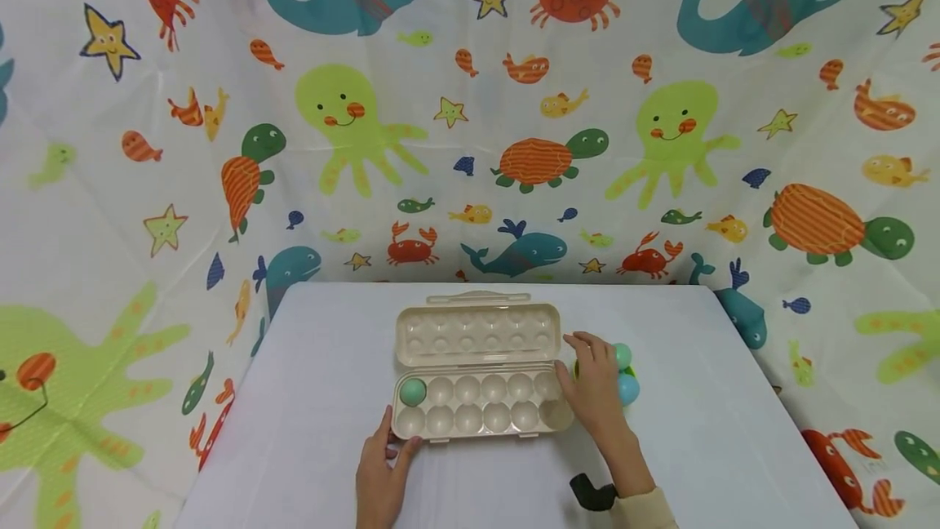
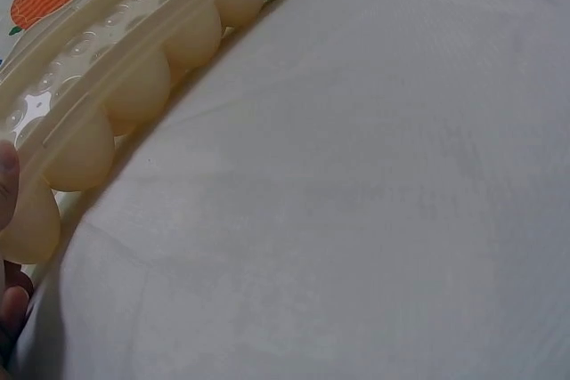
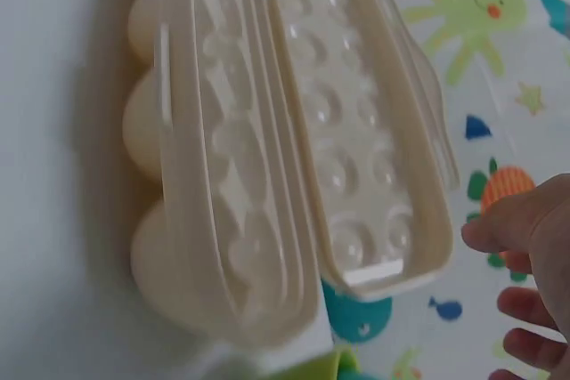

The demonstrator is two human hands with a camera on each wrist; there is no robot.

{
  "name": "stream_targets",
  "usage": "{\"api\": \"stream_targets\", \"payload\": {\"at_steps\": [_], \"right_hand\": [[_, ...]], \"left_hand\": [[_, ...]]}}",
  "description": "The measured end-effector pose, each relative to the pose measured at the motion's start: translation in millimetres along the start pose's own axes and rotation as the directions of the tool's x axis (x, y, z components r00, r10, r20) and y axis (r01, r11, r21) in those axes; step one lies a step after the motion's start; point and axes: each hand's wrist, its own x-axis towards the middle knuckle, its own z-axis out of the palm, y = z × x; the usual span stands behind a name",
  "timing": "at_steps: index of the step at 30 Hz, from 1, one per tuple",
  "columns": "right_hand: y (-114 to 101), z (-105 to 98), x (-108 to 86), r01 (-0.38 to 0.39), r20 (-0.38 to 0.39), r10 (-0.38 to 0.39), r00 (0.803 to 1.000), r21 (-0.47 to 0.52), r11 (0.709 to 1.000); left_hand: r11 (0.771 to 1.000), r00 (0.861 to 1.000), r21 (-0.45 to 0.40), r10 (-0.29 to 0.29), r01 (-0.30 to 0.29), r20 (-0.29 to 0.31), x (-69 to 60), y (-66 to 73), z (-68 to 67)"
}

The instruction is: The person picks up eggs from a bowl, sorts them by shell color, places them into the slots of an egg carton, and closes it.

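Note:
An open cream plastic egg carton (image 1: 467, 417) lies on the table, its lid (image 1: 477, 331) folded back. One green egg (image 1: 413, 392) sits in the back left cup; the other visible cups hold nothing. My left hand (image 1: 382, 472) grips the carton's front left corner, thumb at the rim and fingers lower down in the left wrist view. Over the carton's right end, my right hand (image 1: 596, 390) has loosely bent fingers with nothing seen between them. Just right of it are a mint-green egg (image 1: 622, 355) and a blue egg (image 1: 627, 388), partly hidden by the hand.
A lime-green rim (image 3: 319, 369), probably of a small container, shows below the carton's end in the right wrist view. A black curved piece (image 1: 591, 494) is beside the right wrist. White cloth (image 1: 308, 366) covers the table; a sea-animal curtain (image 1: 441, 211) hangs behind.

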Motion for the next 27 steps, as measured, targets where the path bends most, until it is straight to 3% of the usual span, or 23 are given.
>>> {"api": "stream_targets", "payload": {"at_steps": [5,10,13,16,20,22,27], "right_hand": [[25.3,-16.6,-3.7,-0.104,0.001,0.104,0.995,-0.033,0.994],[42.4,-28.4,-9.1,-0.216,0.058,0.22,0.974,-0.064,0.974],[48.5,-31.2,-11.7,-0.287,0.143,0.295,0.945,-0.079,0.955],[52.1,-32.0,-12.6,-0.346,0.244,0.36,0.901,-0.097,0.933],[55.7,-31.1,-13.6,-0.387,0.325,0.404,0.855,-0.121,0.914],[57.1,-30.4,-13.8,-0.39,0.331,0.409,0.85,-0.125,0.912],[59.3,-29.8,-12.3,-0.363,0.307,0.39,0.868,-0.142,0.921]], "left_hand": [[0.999,0.999,-0.014,0.039,-0.039,-0.034,1.3,-0.3,1.4],[0.999,0.998,-0.015,0.048,-0.048,-0.039,-0.2,-0.8,1.4],[1.0,0.999,-0.011,0.026,-0.027,-0.022,-1.6,-0.4,-0.6],[1.0,1.0,0.001,0.001,-0.001,0.005,-1.3,0.8,-2.1],[1.0,1.0,0.008,-0.021,0.021,0.019,-1.1,1.5,-2.2],[1.0,1.0,0.008,-0.024,0.024,0.015,-1.0,1.4,-1.3],[1.0,1.0,0.008,-0.028,0.028,0.005,0.3,1.6,-0.3]]}}
